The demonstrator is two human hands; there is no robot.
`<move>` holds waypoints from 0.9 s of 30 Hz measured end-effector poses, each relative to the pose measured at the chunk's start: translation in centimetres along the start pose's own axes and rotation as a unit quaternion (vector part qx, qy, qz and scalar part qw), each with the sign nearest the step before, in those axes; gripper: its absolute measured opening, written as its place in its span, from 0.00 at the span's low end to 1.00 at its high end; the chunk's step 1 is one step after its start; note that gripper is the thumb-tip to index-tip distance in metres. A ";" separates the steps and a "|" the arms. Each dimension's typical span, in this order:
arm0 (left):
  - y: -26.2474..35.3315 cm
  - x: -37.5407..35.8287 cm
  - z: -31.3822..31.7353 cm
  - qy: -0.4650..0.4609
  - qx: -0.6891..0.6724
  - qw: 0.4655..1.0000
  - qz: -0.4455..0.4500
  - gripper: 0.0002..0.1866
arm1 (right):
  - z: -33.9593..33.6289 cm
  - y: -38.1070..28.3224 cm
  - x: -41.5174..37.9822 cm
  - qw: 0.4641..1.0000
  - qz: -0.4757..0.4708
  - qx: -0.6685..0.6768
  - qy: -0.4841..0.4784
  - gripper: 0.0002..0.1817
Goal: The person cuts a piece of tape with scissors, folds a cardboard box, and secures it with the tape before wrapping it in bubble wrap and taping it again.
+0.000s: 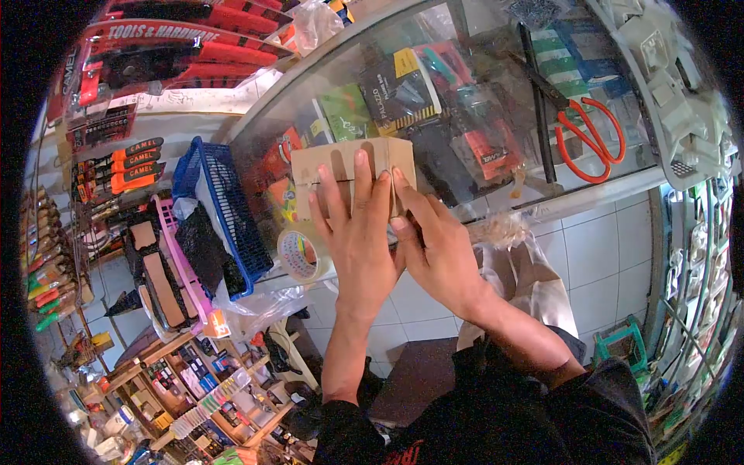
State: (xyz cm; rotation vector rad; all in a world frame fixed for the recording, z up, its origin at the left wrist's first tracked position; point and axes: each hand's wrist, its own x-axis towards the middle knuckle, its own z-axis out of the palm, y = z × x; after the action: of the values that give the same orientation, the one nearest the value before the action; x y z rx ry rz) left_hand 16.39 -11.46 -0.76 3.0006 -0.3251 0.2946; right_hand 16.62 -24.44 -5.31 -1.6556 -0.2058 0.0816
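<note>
A small brown cardboard box (318,159) rests on the glass top of a display counter (267,97). My left hand (358,236) lies flat over the box, its fingers stretched out and spread across the upper face. At the box's right end is my right hand (443,252), its index finger and thumb pressed against that edge and its other fingers bent. The two hands touch near the thumbs. A roll of clear tape (301,256) stands just left of my left hand, by the counter's front edge. The underside of the box is hidden.
Orange-handled scissors (585,139) lie on the glass at the right, beside a dark rod (536,101). A blue plastic basket (225,209) and a pink basket (177,260) stand at the left. Packaged tools (399,89) show under the glass. A green stool (622,345) stands at lower right.
</note>
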 end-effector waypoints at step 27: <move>-0.2 0.4 -0.6 -0.027 -0.069 0.997 -0.005 0.26 | 0.7 -0.4 -0.2 0.998 0.057 0.039 0.010 0.28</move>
State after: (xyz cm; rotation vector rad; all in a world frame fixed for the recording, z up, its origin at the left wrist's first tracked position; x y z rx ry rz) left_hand 16.74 -11.23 -0.16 2.8767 -0.3211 0.1837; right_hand 16.22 -23.74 -4.99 -1.5890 -0.0916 0.1570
